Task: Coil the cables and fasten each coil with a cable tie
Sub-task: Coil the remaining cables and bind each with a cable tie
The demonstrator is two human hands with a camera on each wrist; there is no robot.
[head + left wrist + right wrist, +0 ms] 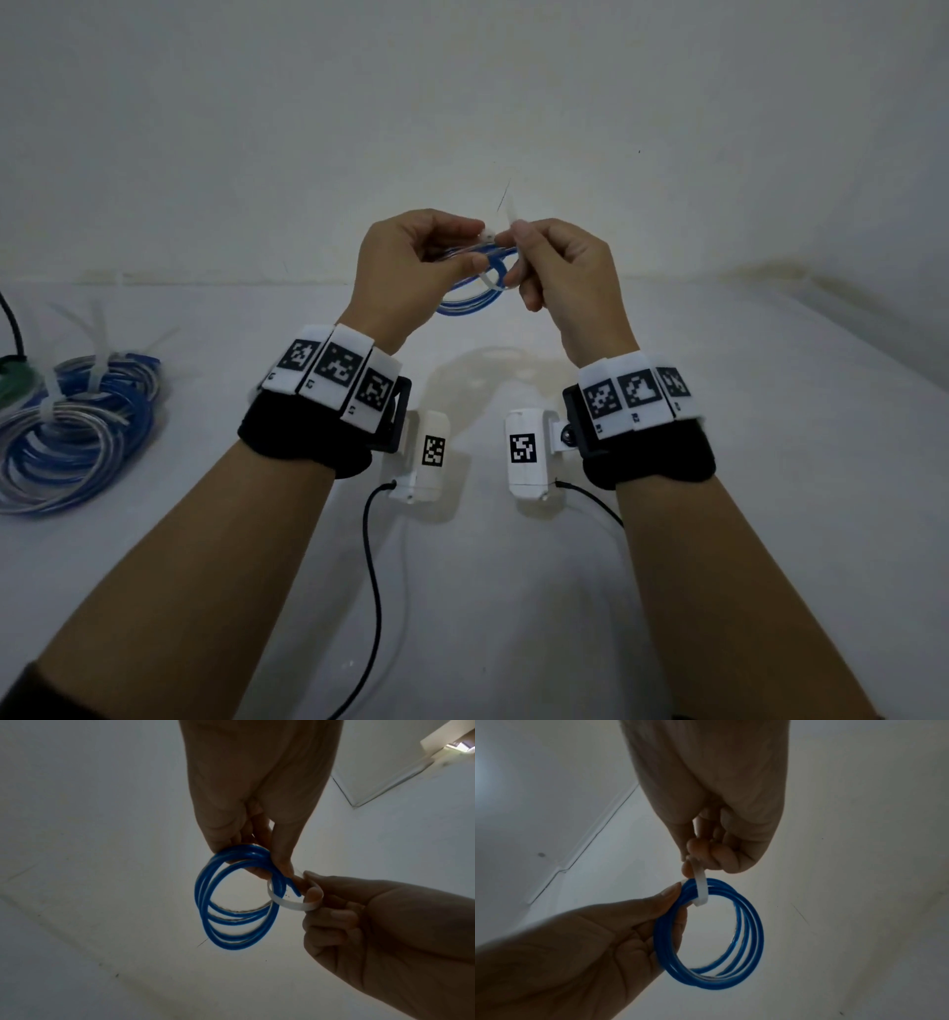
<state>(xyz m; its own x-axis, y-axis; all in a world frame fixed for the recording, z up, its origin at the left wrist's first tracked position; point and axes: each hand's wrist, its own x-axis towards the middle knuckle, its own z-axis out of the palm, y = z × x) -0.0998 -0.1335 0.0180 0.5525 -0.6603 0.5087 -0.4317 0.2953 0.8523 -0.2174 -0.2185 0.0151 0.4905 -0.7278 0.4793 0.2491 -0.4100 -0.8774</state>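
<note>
A small blue cable coil (475,295) (231,902) (721,939) hangs in the air above the white table. My left hand (416,267) (257,833) (639,923) pinches its top strands between thumb and fingers. A white cable tie (506,257) (287,903) (702,890) loops around the strands, its tail sticking up. My right hand (554,267) (713,850) (334,912) pinches the tie just right of the left fingertips. The tie's head sits between the two hands.
At the left of the table lies a pile of tied blue and clear cable coils (82,426) with white tie tails standing up. A black cord and a green object (15,370) sit at the far left edge. A white wall (462,103) rises behind.
</note>
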